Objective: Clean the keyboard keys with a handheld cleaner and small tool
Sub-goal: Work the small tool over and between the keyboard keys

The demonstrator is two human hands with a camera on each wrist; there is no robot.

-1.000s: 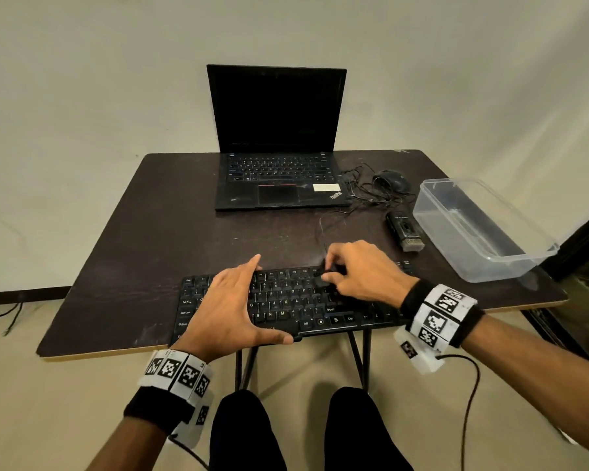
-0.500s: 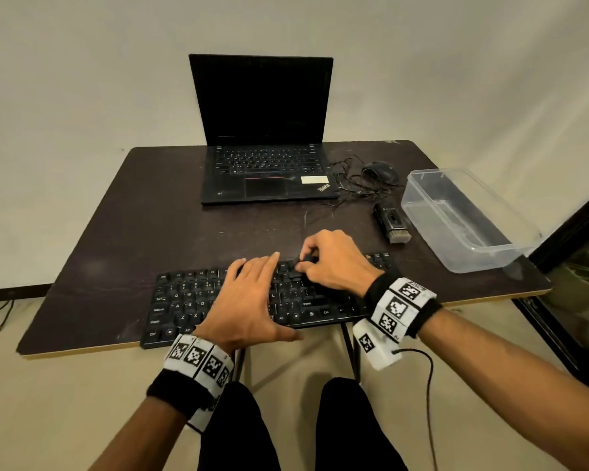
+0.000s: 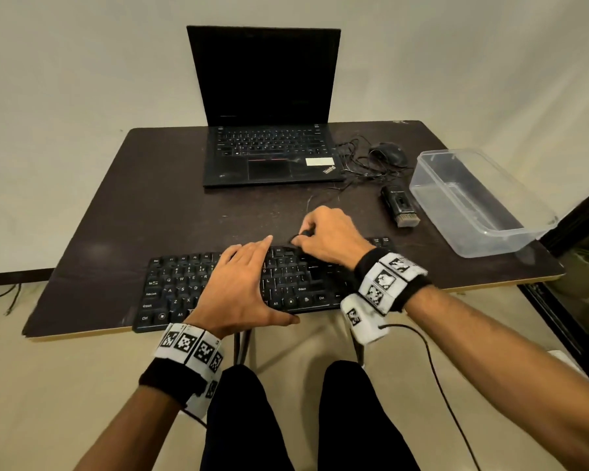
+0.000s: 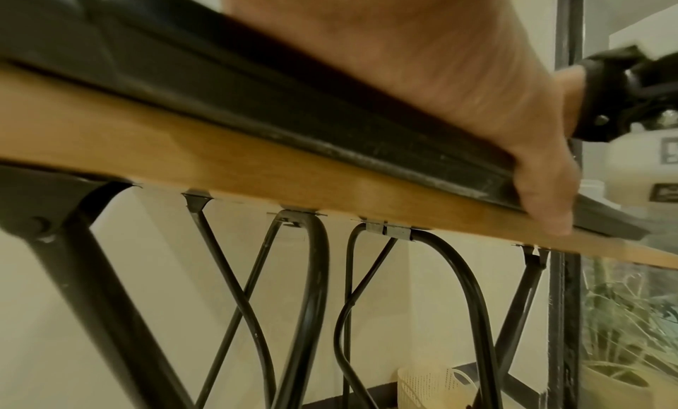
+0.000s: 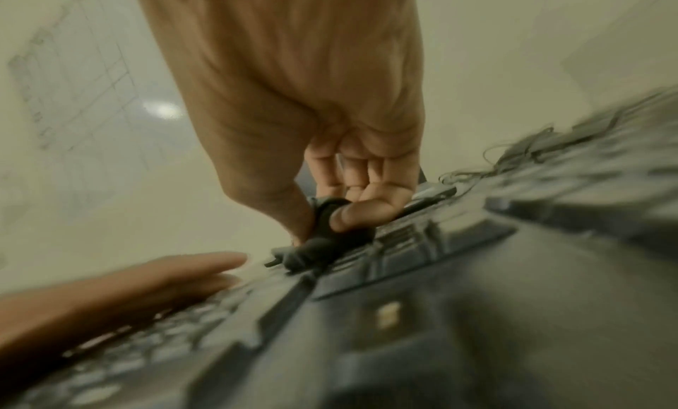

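A black keyboard (image 3: 184,287) lies along the near edge of the dark table (image 3: 170,205). My left hand (image 3: 242,287) lies flat on its middle keys, fingers straight, thumb hooked over the front edge (image 4: 543,200). My right hand (image 3: 327,237) pinches a small black tool (image 3: 303,234) at the keyboard's top row. In the right wrist view the thumb and forefinger hold the small black tool (image 5: 322,238) with its tip down on the keys. The handheld cleaner (image 3: 400,205), black with a brush end, lies on the table right of my right hand.
An open black laptop (image 3: 269,151) stands at the back of the table. A black mouse (image 3: 388,153) with tangled cable lies right of it. A clear plastic tub (image 3: 476,198) sits at the right edge. Metal table legs (image 4: 312,299) show below.
My right hand has moved with the tool from the middle keys up to the top row. My left hand has slid right along the keyboard and flattened on the keys.
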